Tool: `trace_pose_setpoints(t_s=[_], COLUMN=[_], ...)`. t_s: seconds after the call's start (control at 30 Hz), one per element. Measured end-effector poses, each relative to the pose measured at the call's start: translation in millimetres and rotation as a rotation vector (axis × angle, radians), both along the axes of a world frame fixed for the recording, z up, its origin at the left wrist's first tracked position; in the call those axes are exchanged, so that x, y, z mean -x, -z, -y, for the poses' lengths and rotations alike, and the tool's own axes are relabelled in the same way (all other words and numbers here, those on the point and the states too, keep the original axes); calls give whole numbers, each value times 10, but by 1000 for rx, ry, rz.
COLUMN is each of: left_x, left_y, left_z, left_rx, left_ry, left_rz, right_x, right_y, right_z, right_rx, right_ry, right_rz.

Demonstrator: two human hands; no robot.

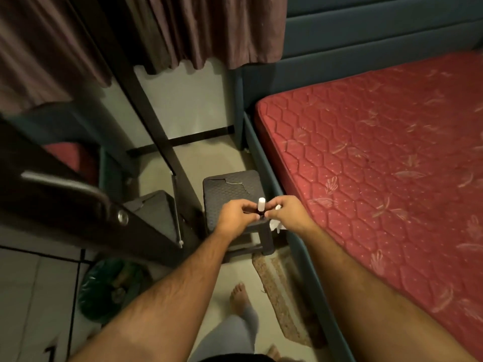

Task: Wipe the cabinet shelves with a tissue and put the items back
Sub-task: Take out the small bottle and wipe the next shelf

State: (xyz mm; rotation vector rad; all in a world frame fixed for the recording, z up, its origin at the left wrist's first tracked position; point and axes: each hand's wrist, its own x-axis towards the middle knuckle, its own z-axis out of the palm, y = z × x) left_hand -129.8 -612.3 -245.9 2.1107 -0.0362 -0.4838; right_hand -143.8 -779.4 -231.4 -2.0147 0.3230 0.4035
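**Task status: one small item in hand, shelves not in view**

The small bottle point(261, 206), a dark body with a white cap, is upright between both hands above the dark plastic stool point(230, 188). The left hand point(236, 214) pinches the bottle's lower part with curled fingers. The right hand point(286, 211) meets the bottle from the other side and also holds a crumpled white tissue point(275, 223), which hangs below its fingers.

Progress, as a judgement: the bottle appears to be getting a wipe or a check before its return to the cabinet. No wiped shelf and no replaced item can be confirmed, so most of the task is best treated as open.

Limits of the view:
- The cabinet door point(78, 205) with its handle fills the left edge; the shelves behind it are hidden.
- The bottle's label and contents are too small and dim to read.
- Whether the right fingers grip the bottle or only touch it cannot be told.
- A green-lined bin point(109, 286) stands on the floor lower left; its contents are unclear.
- The red mattress point(379, 165) lies to the right.
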Motion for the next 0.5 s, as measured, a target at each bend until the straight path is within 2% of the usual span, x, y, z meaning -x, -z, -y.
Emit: trace_pose_setpoints(t_s=[0.27, 0.5], left_x=[-904, -1727], left_y=[763, 1959], left_z=[166, 138], left_rx=[-58, -120], left_ry=[-226, -345], left_rz=[-24, -72], right_x=[-1102, -1953], right_y=[883, 2049], right_z=[-65, -137], right_rx=[-11, -30], right_ry=[12, -32], right_rz=[-19, -67])
